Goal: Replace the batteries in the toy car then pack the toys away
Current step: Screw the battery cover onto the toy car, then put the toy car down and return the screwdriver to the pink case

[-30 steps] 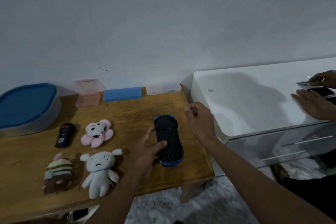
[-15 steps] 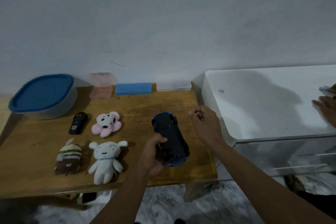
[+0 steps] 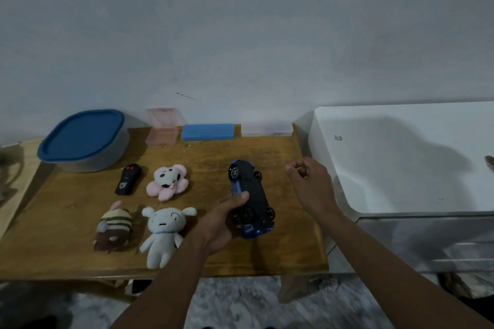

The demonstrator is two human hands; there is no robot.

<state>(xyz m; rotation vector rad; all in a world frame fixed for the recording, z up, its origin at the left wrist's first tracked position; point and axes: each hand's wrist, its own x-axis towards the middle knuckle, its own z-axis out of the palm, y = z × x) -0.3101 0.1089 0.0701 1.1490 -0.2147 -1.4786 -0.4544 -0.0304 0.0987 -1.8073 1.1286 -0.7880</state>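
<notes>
Head view: the left hand [image 3: 224, 219] grips the blue-and-black plastic toy car [image 3: 252, 195], tipped with its underside and wheels showing, at the three o'clock part of the brown wooden table [image 3: 208, 157]. At the car's two o'clock the right hand [image 3: 311, 179] is clenched; whether it holds anything, I cannot tell.

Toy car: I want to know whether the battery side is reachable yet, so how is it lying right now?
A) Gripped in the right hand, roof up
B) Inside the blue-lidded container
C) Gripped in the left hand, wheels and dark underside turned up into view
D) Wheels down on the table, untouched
C: the left hand has its fingers round the toy car, and the car's wheels and dark underside face the camera.
</notes>
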